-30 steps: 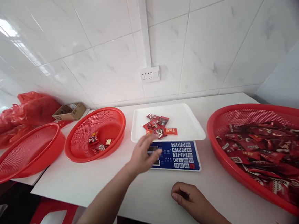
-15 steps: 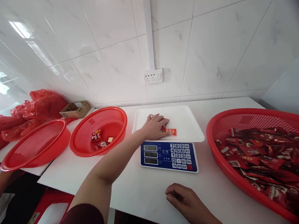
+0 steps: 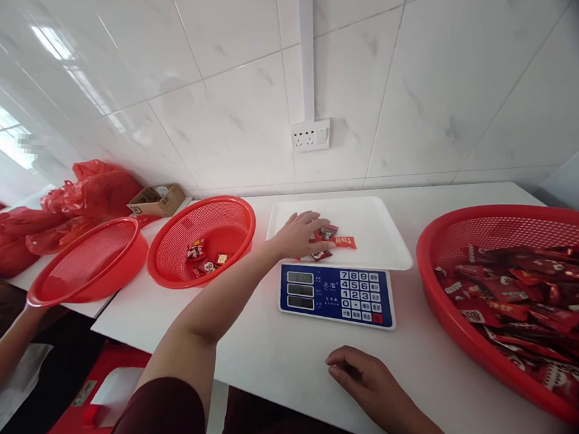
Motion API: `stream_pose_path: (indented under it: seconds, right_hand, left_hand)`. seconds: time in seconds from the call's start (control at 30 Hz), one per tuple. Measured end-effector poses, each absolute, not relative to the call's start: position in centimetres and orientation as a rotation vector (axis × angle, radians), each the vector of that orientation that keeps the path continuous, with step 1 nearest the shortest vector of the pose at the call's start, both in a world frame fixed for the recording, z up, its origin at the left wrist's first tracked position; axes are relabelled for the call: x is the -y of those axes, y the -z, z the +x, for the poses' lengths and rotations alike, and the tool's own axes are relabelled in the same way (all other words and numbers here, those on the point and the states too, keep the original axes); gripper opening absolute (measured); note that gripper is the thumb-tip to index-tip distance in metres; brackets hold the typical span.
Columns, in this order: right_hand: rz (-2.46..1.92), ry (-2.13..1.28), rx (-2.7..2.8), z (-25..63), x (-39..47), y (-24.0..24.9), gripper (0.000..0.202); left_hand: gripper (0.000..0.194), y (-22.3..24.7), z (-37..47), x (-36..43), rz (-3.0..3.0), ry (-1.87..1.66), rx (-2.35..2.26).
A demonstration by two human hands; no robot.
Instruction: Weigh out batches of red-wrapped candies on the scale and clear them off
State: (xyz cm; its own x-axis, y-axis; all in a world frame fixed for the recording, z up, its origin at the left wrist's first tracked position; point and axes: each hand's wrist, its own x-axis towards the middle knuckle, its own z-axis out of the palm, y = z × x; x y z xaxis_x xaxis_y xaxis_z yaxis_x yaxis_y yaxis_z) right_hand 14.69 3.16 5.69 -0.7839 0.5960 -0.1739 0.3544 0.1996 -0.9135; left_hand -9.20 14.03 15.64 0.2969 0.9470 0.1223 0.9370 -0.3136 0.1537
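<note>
My left hand reaches onto the white tray of the blue electronic scale and closes over a small pile of red candy packets; some packets stick out to its right. My right hand rests loosely curled on the white table near its front edge, holding nothing. To the right stands a large red basket heaped with several red and dark candy packets. Left of the scale a smaller red basket holds a few packets.
Another person's hand holds an empty red basket at the far left. Behind it lie red plastic bags and a small cardboard box. A wall socket sits on the tiled wall.
My left hand moved from above the scale's display onto the tray and settled over the candy pile. The other person's basket shifted right. My right hand stayed put.
</note>
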Motion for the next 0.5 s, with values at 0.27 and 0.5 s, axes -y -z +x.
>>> stream_pose_path:
  seconds: [0.27,0.5]
  right_hand:
    - [-0.909,-1.61,2.251,14.7,-3.1,-5.7,0.026]
    - [-0.927,-1.593,2.243,14.3,-3.3,-5.6,0.024]
  left_hand:
    - [0.052,-15.6,-10.1,-13.4,2.501,-0.366,-1.824]
    - [0.047,-17.0,-7.4,-12.6,2.535,-0.62,-1.718]
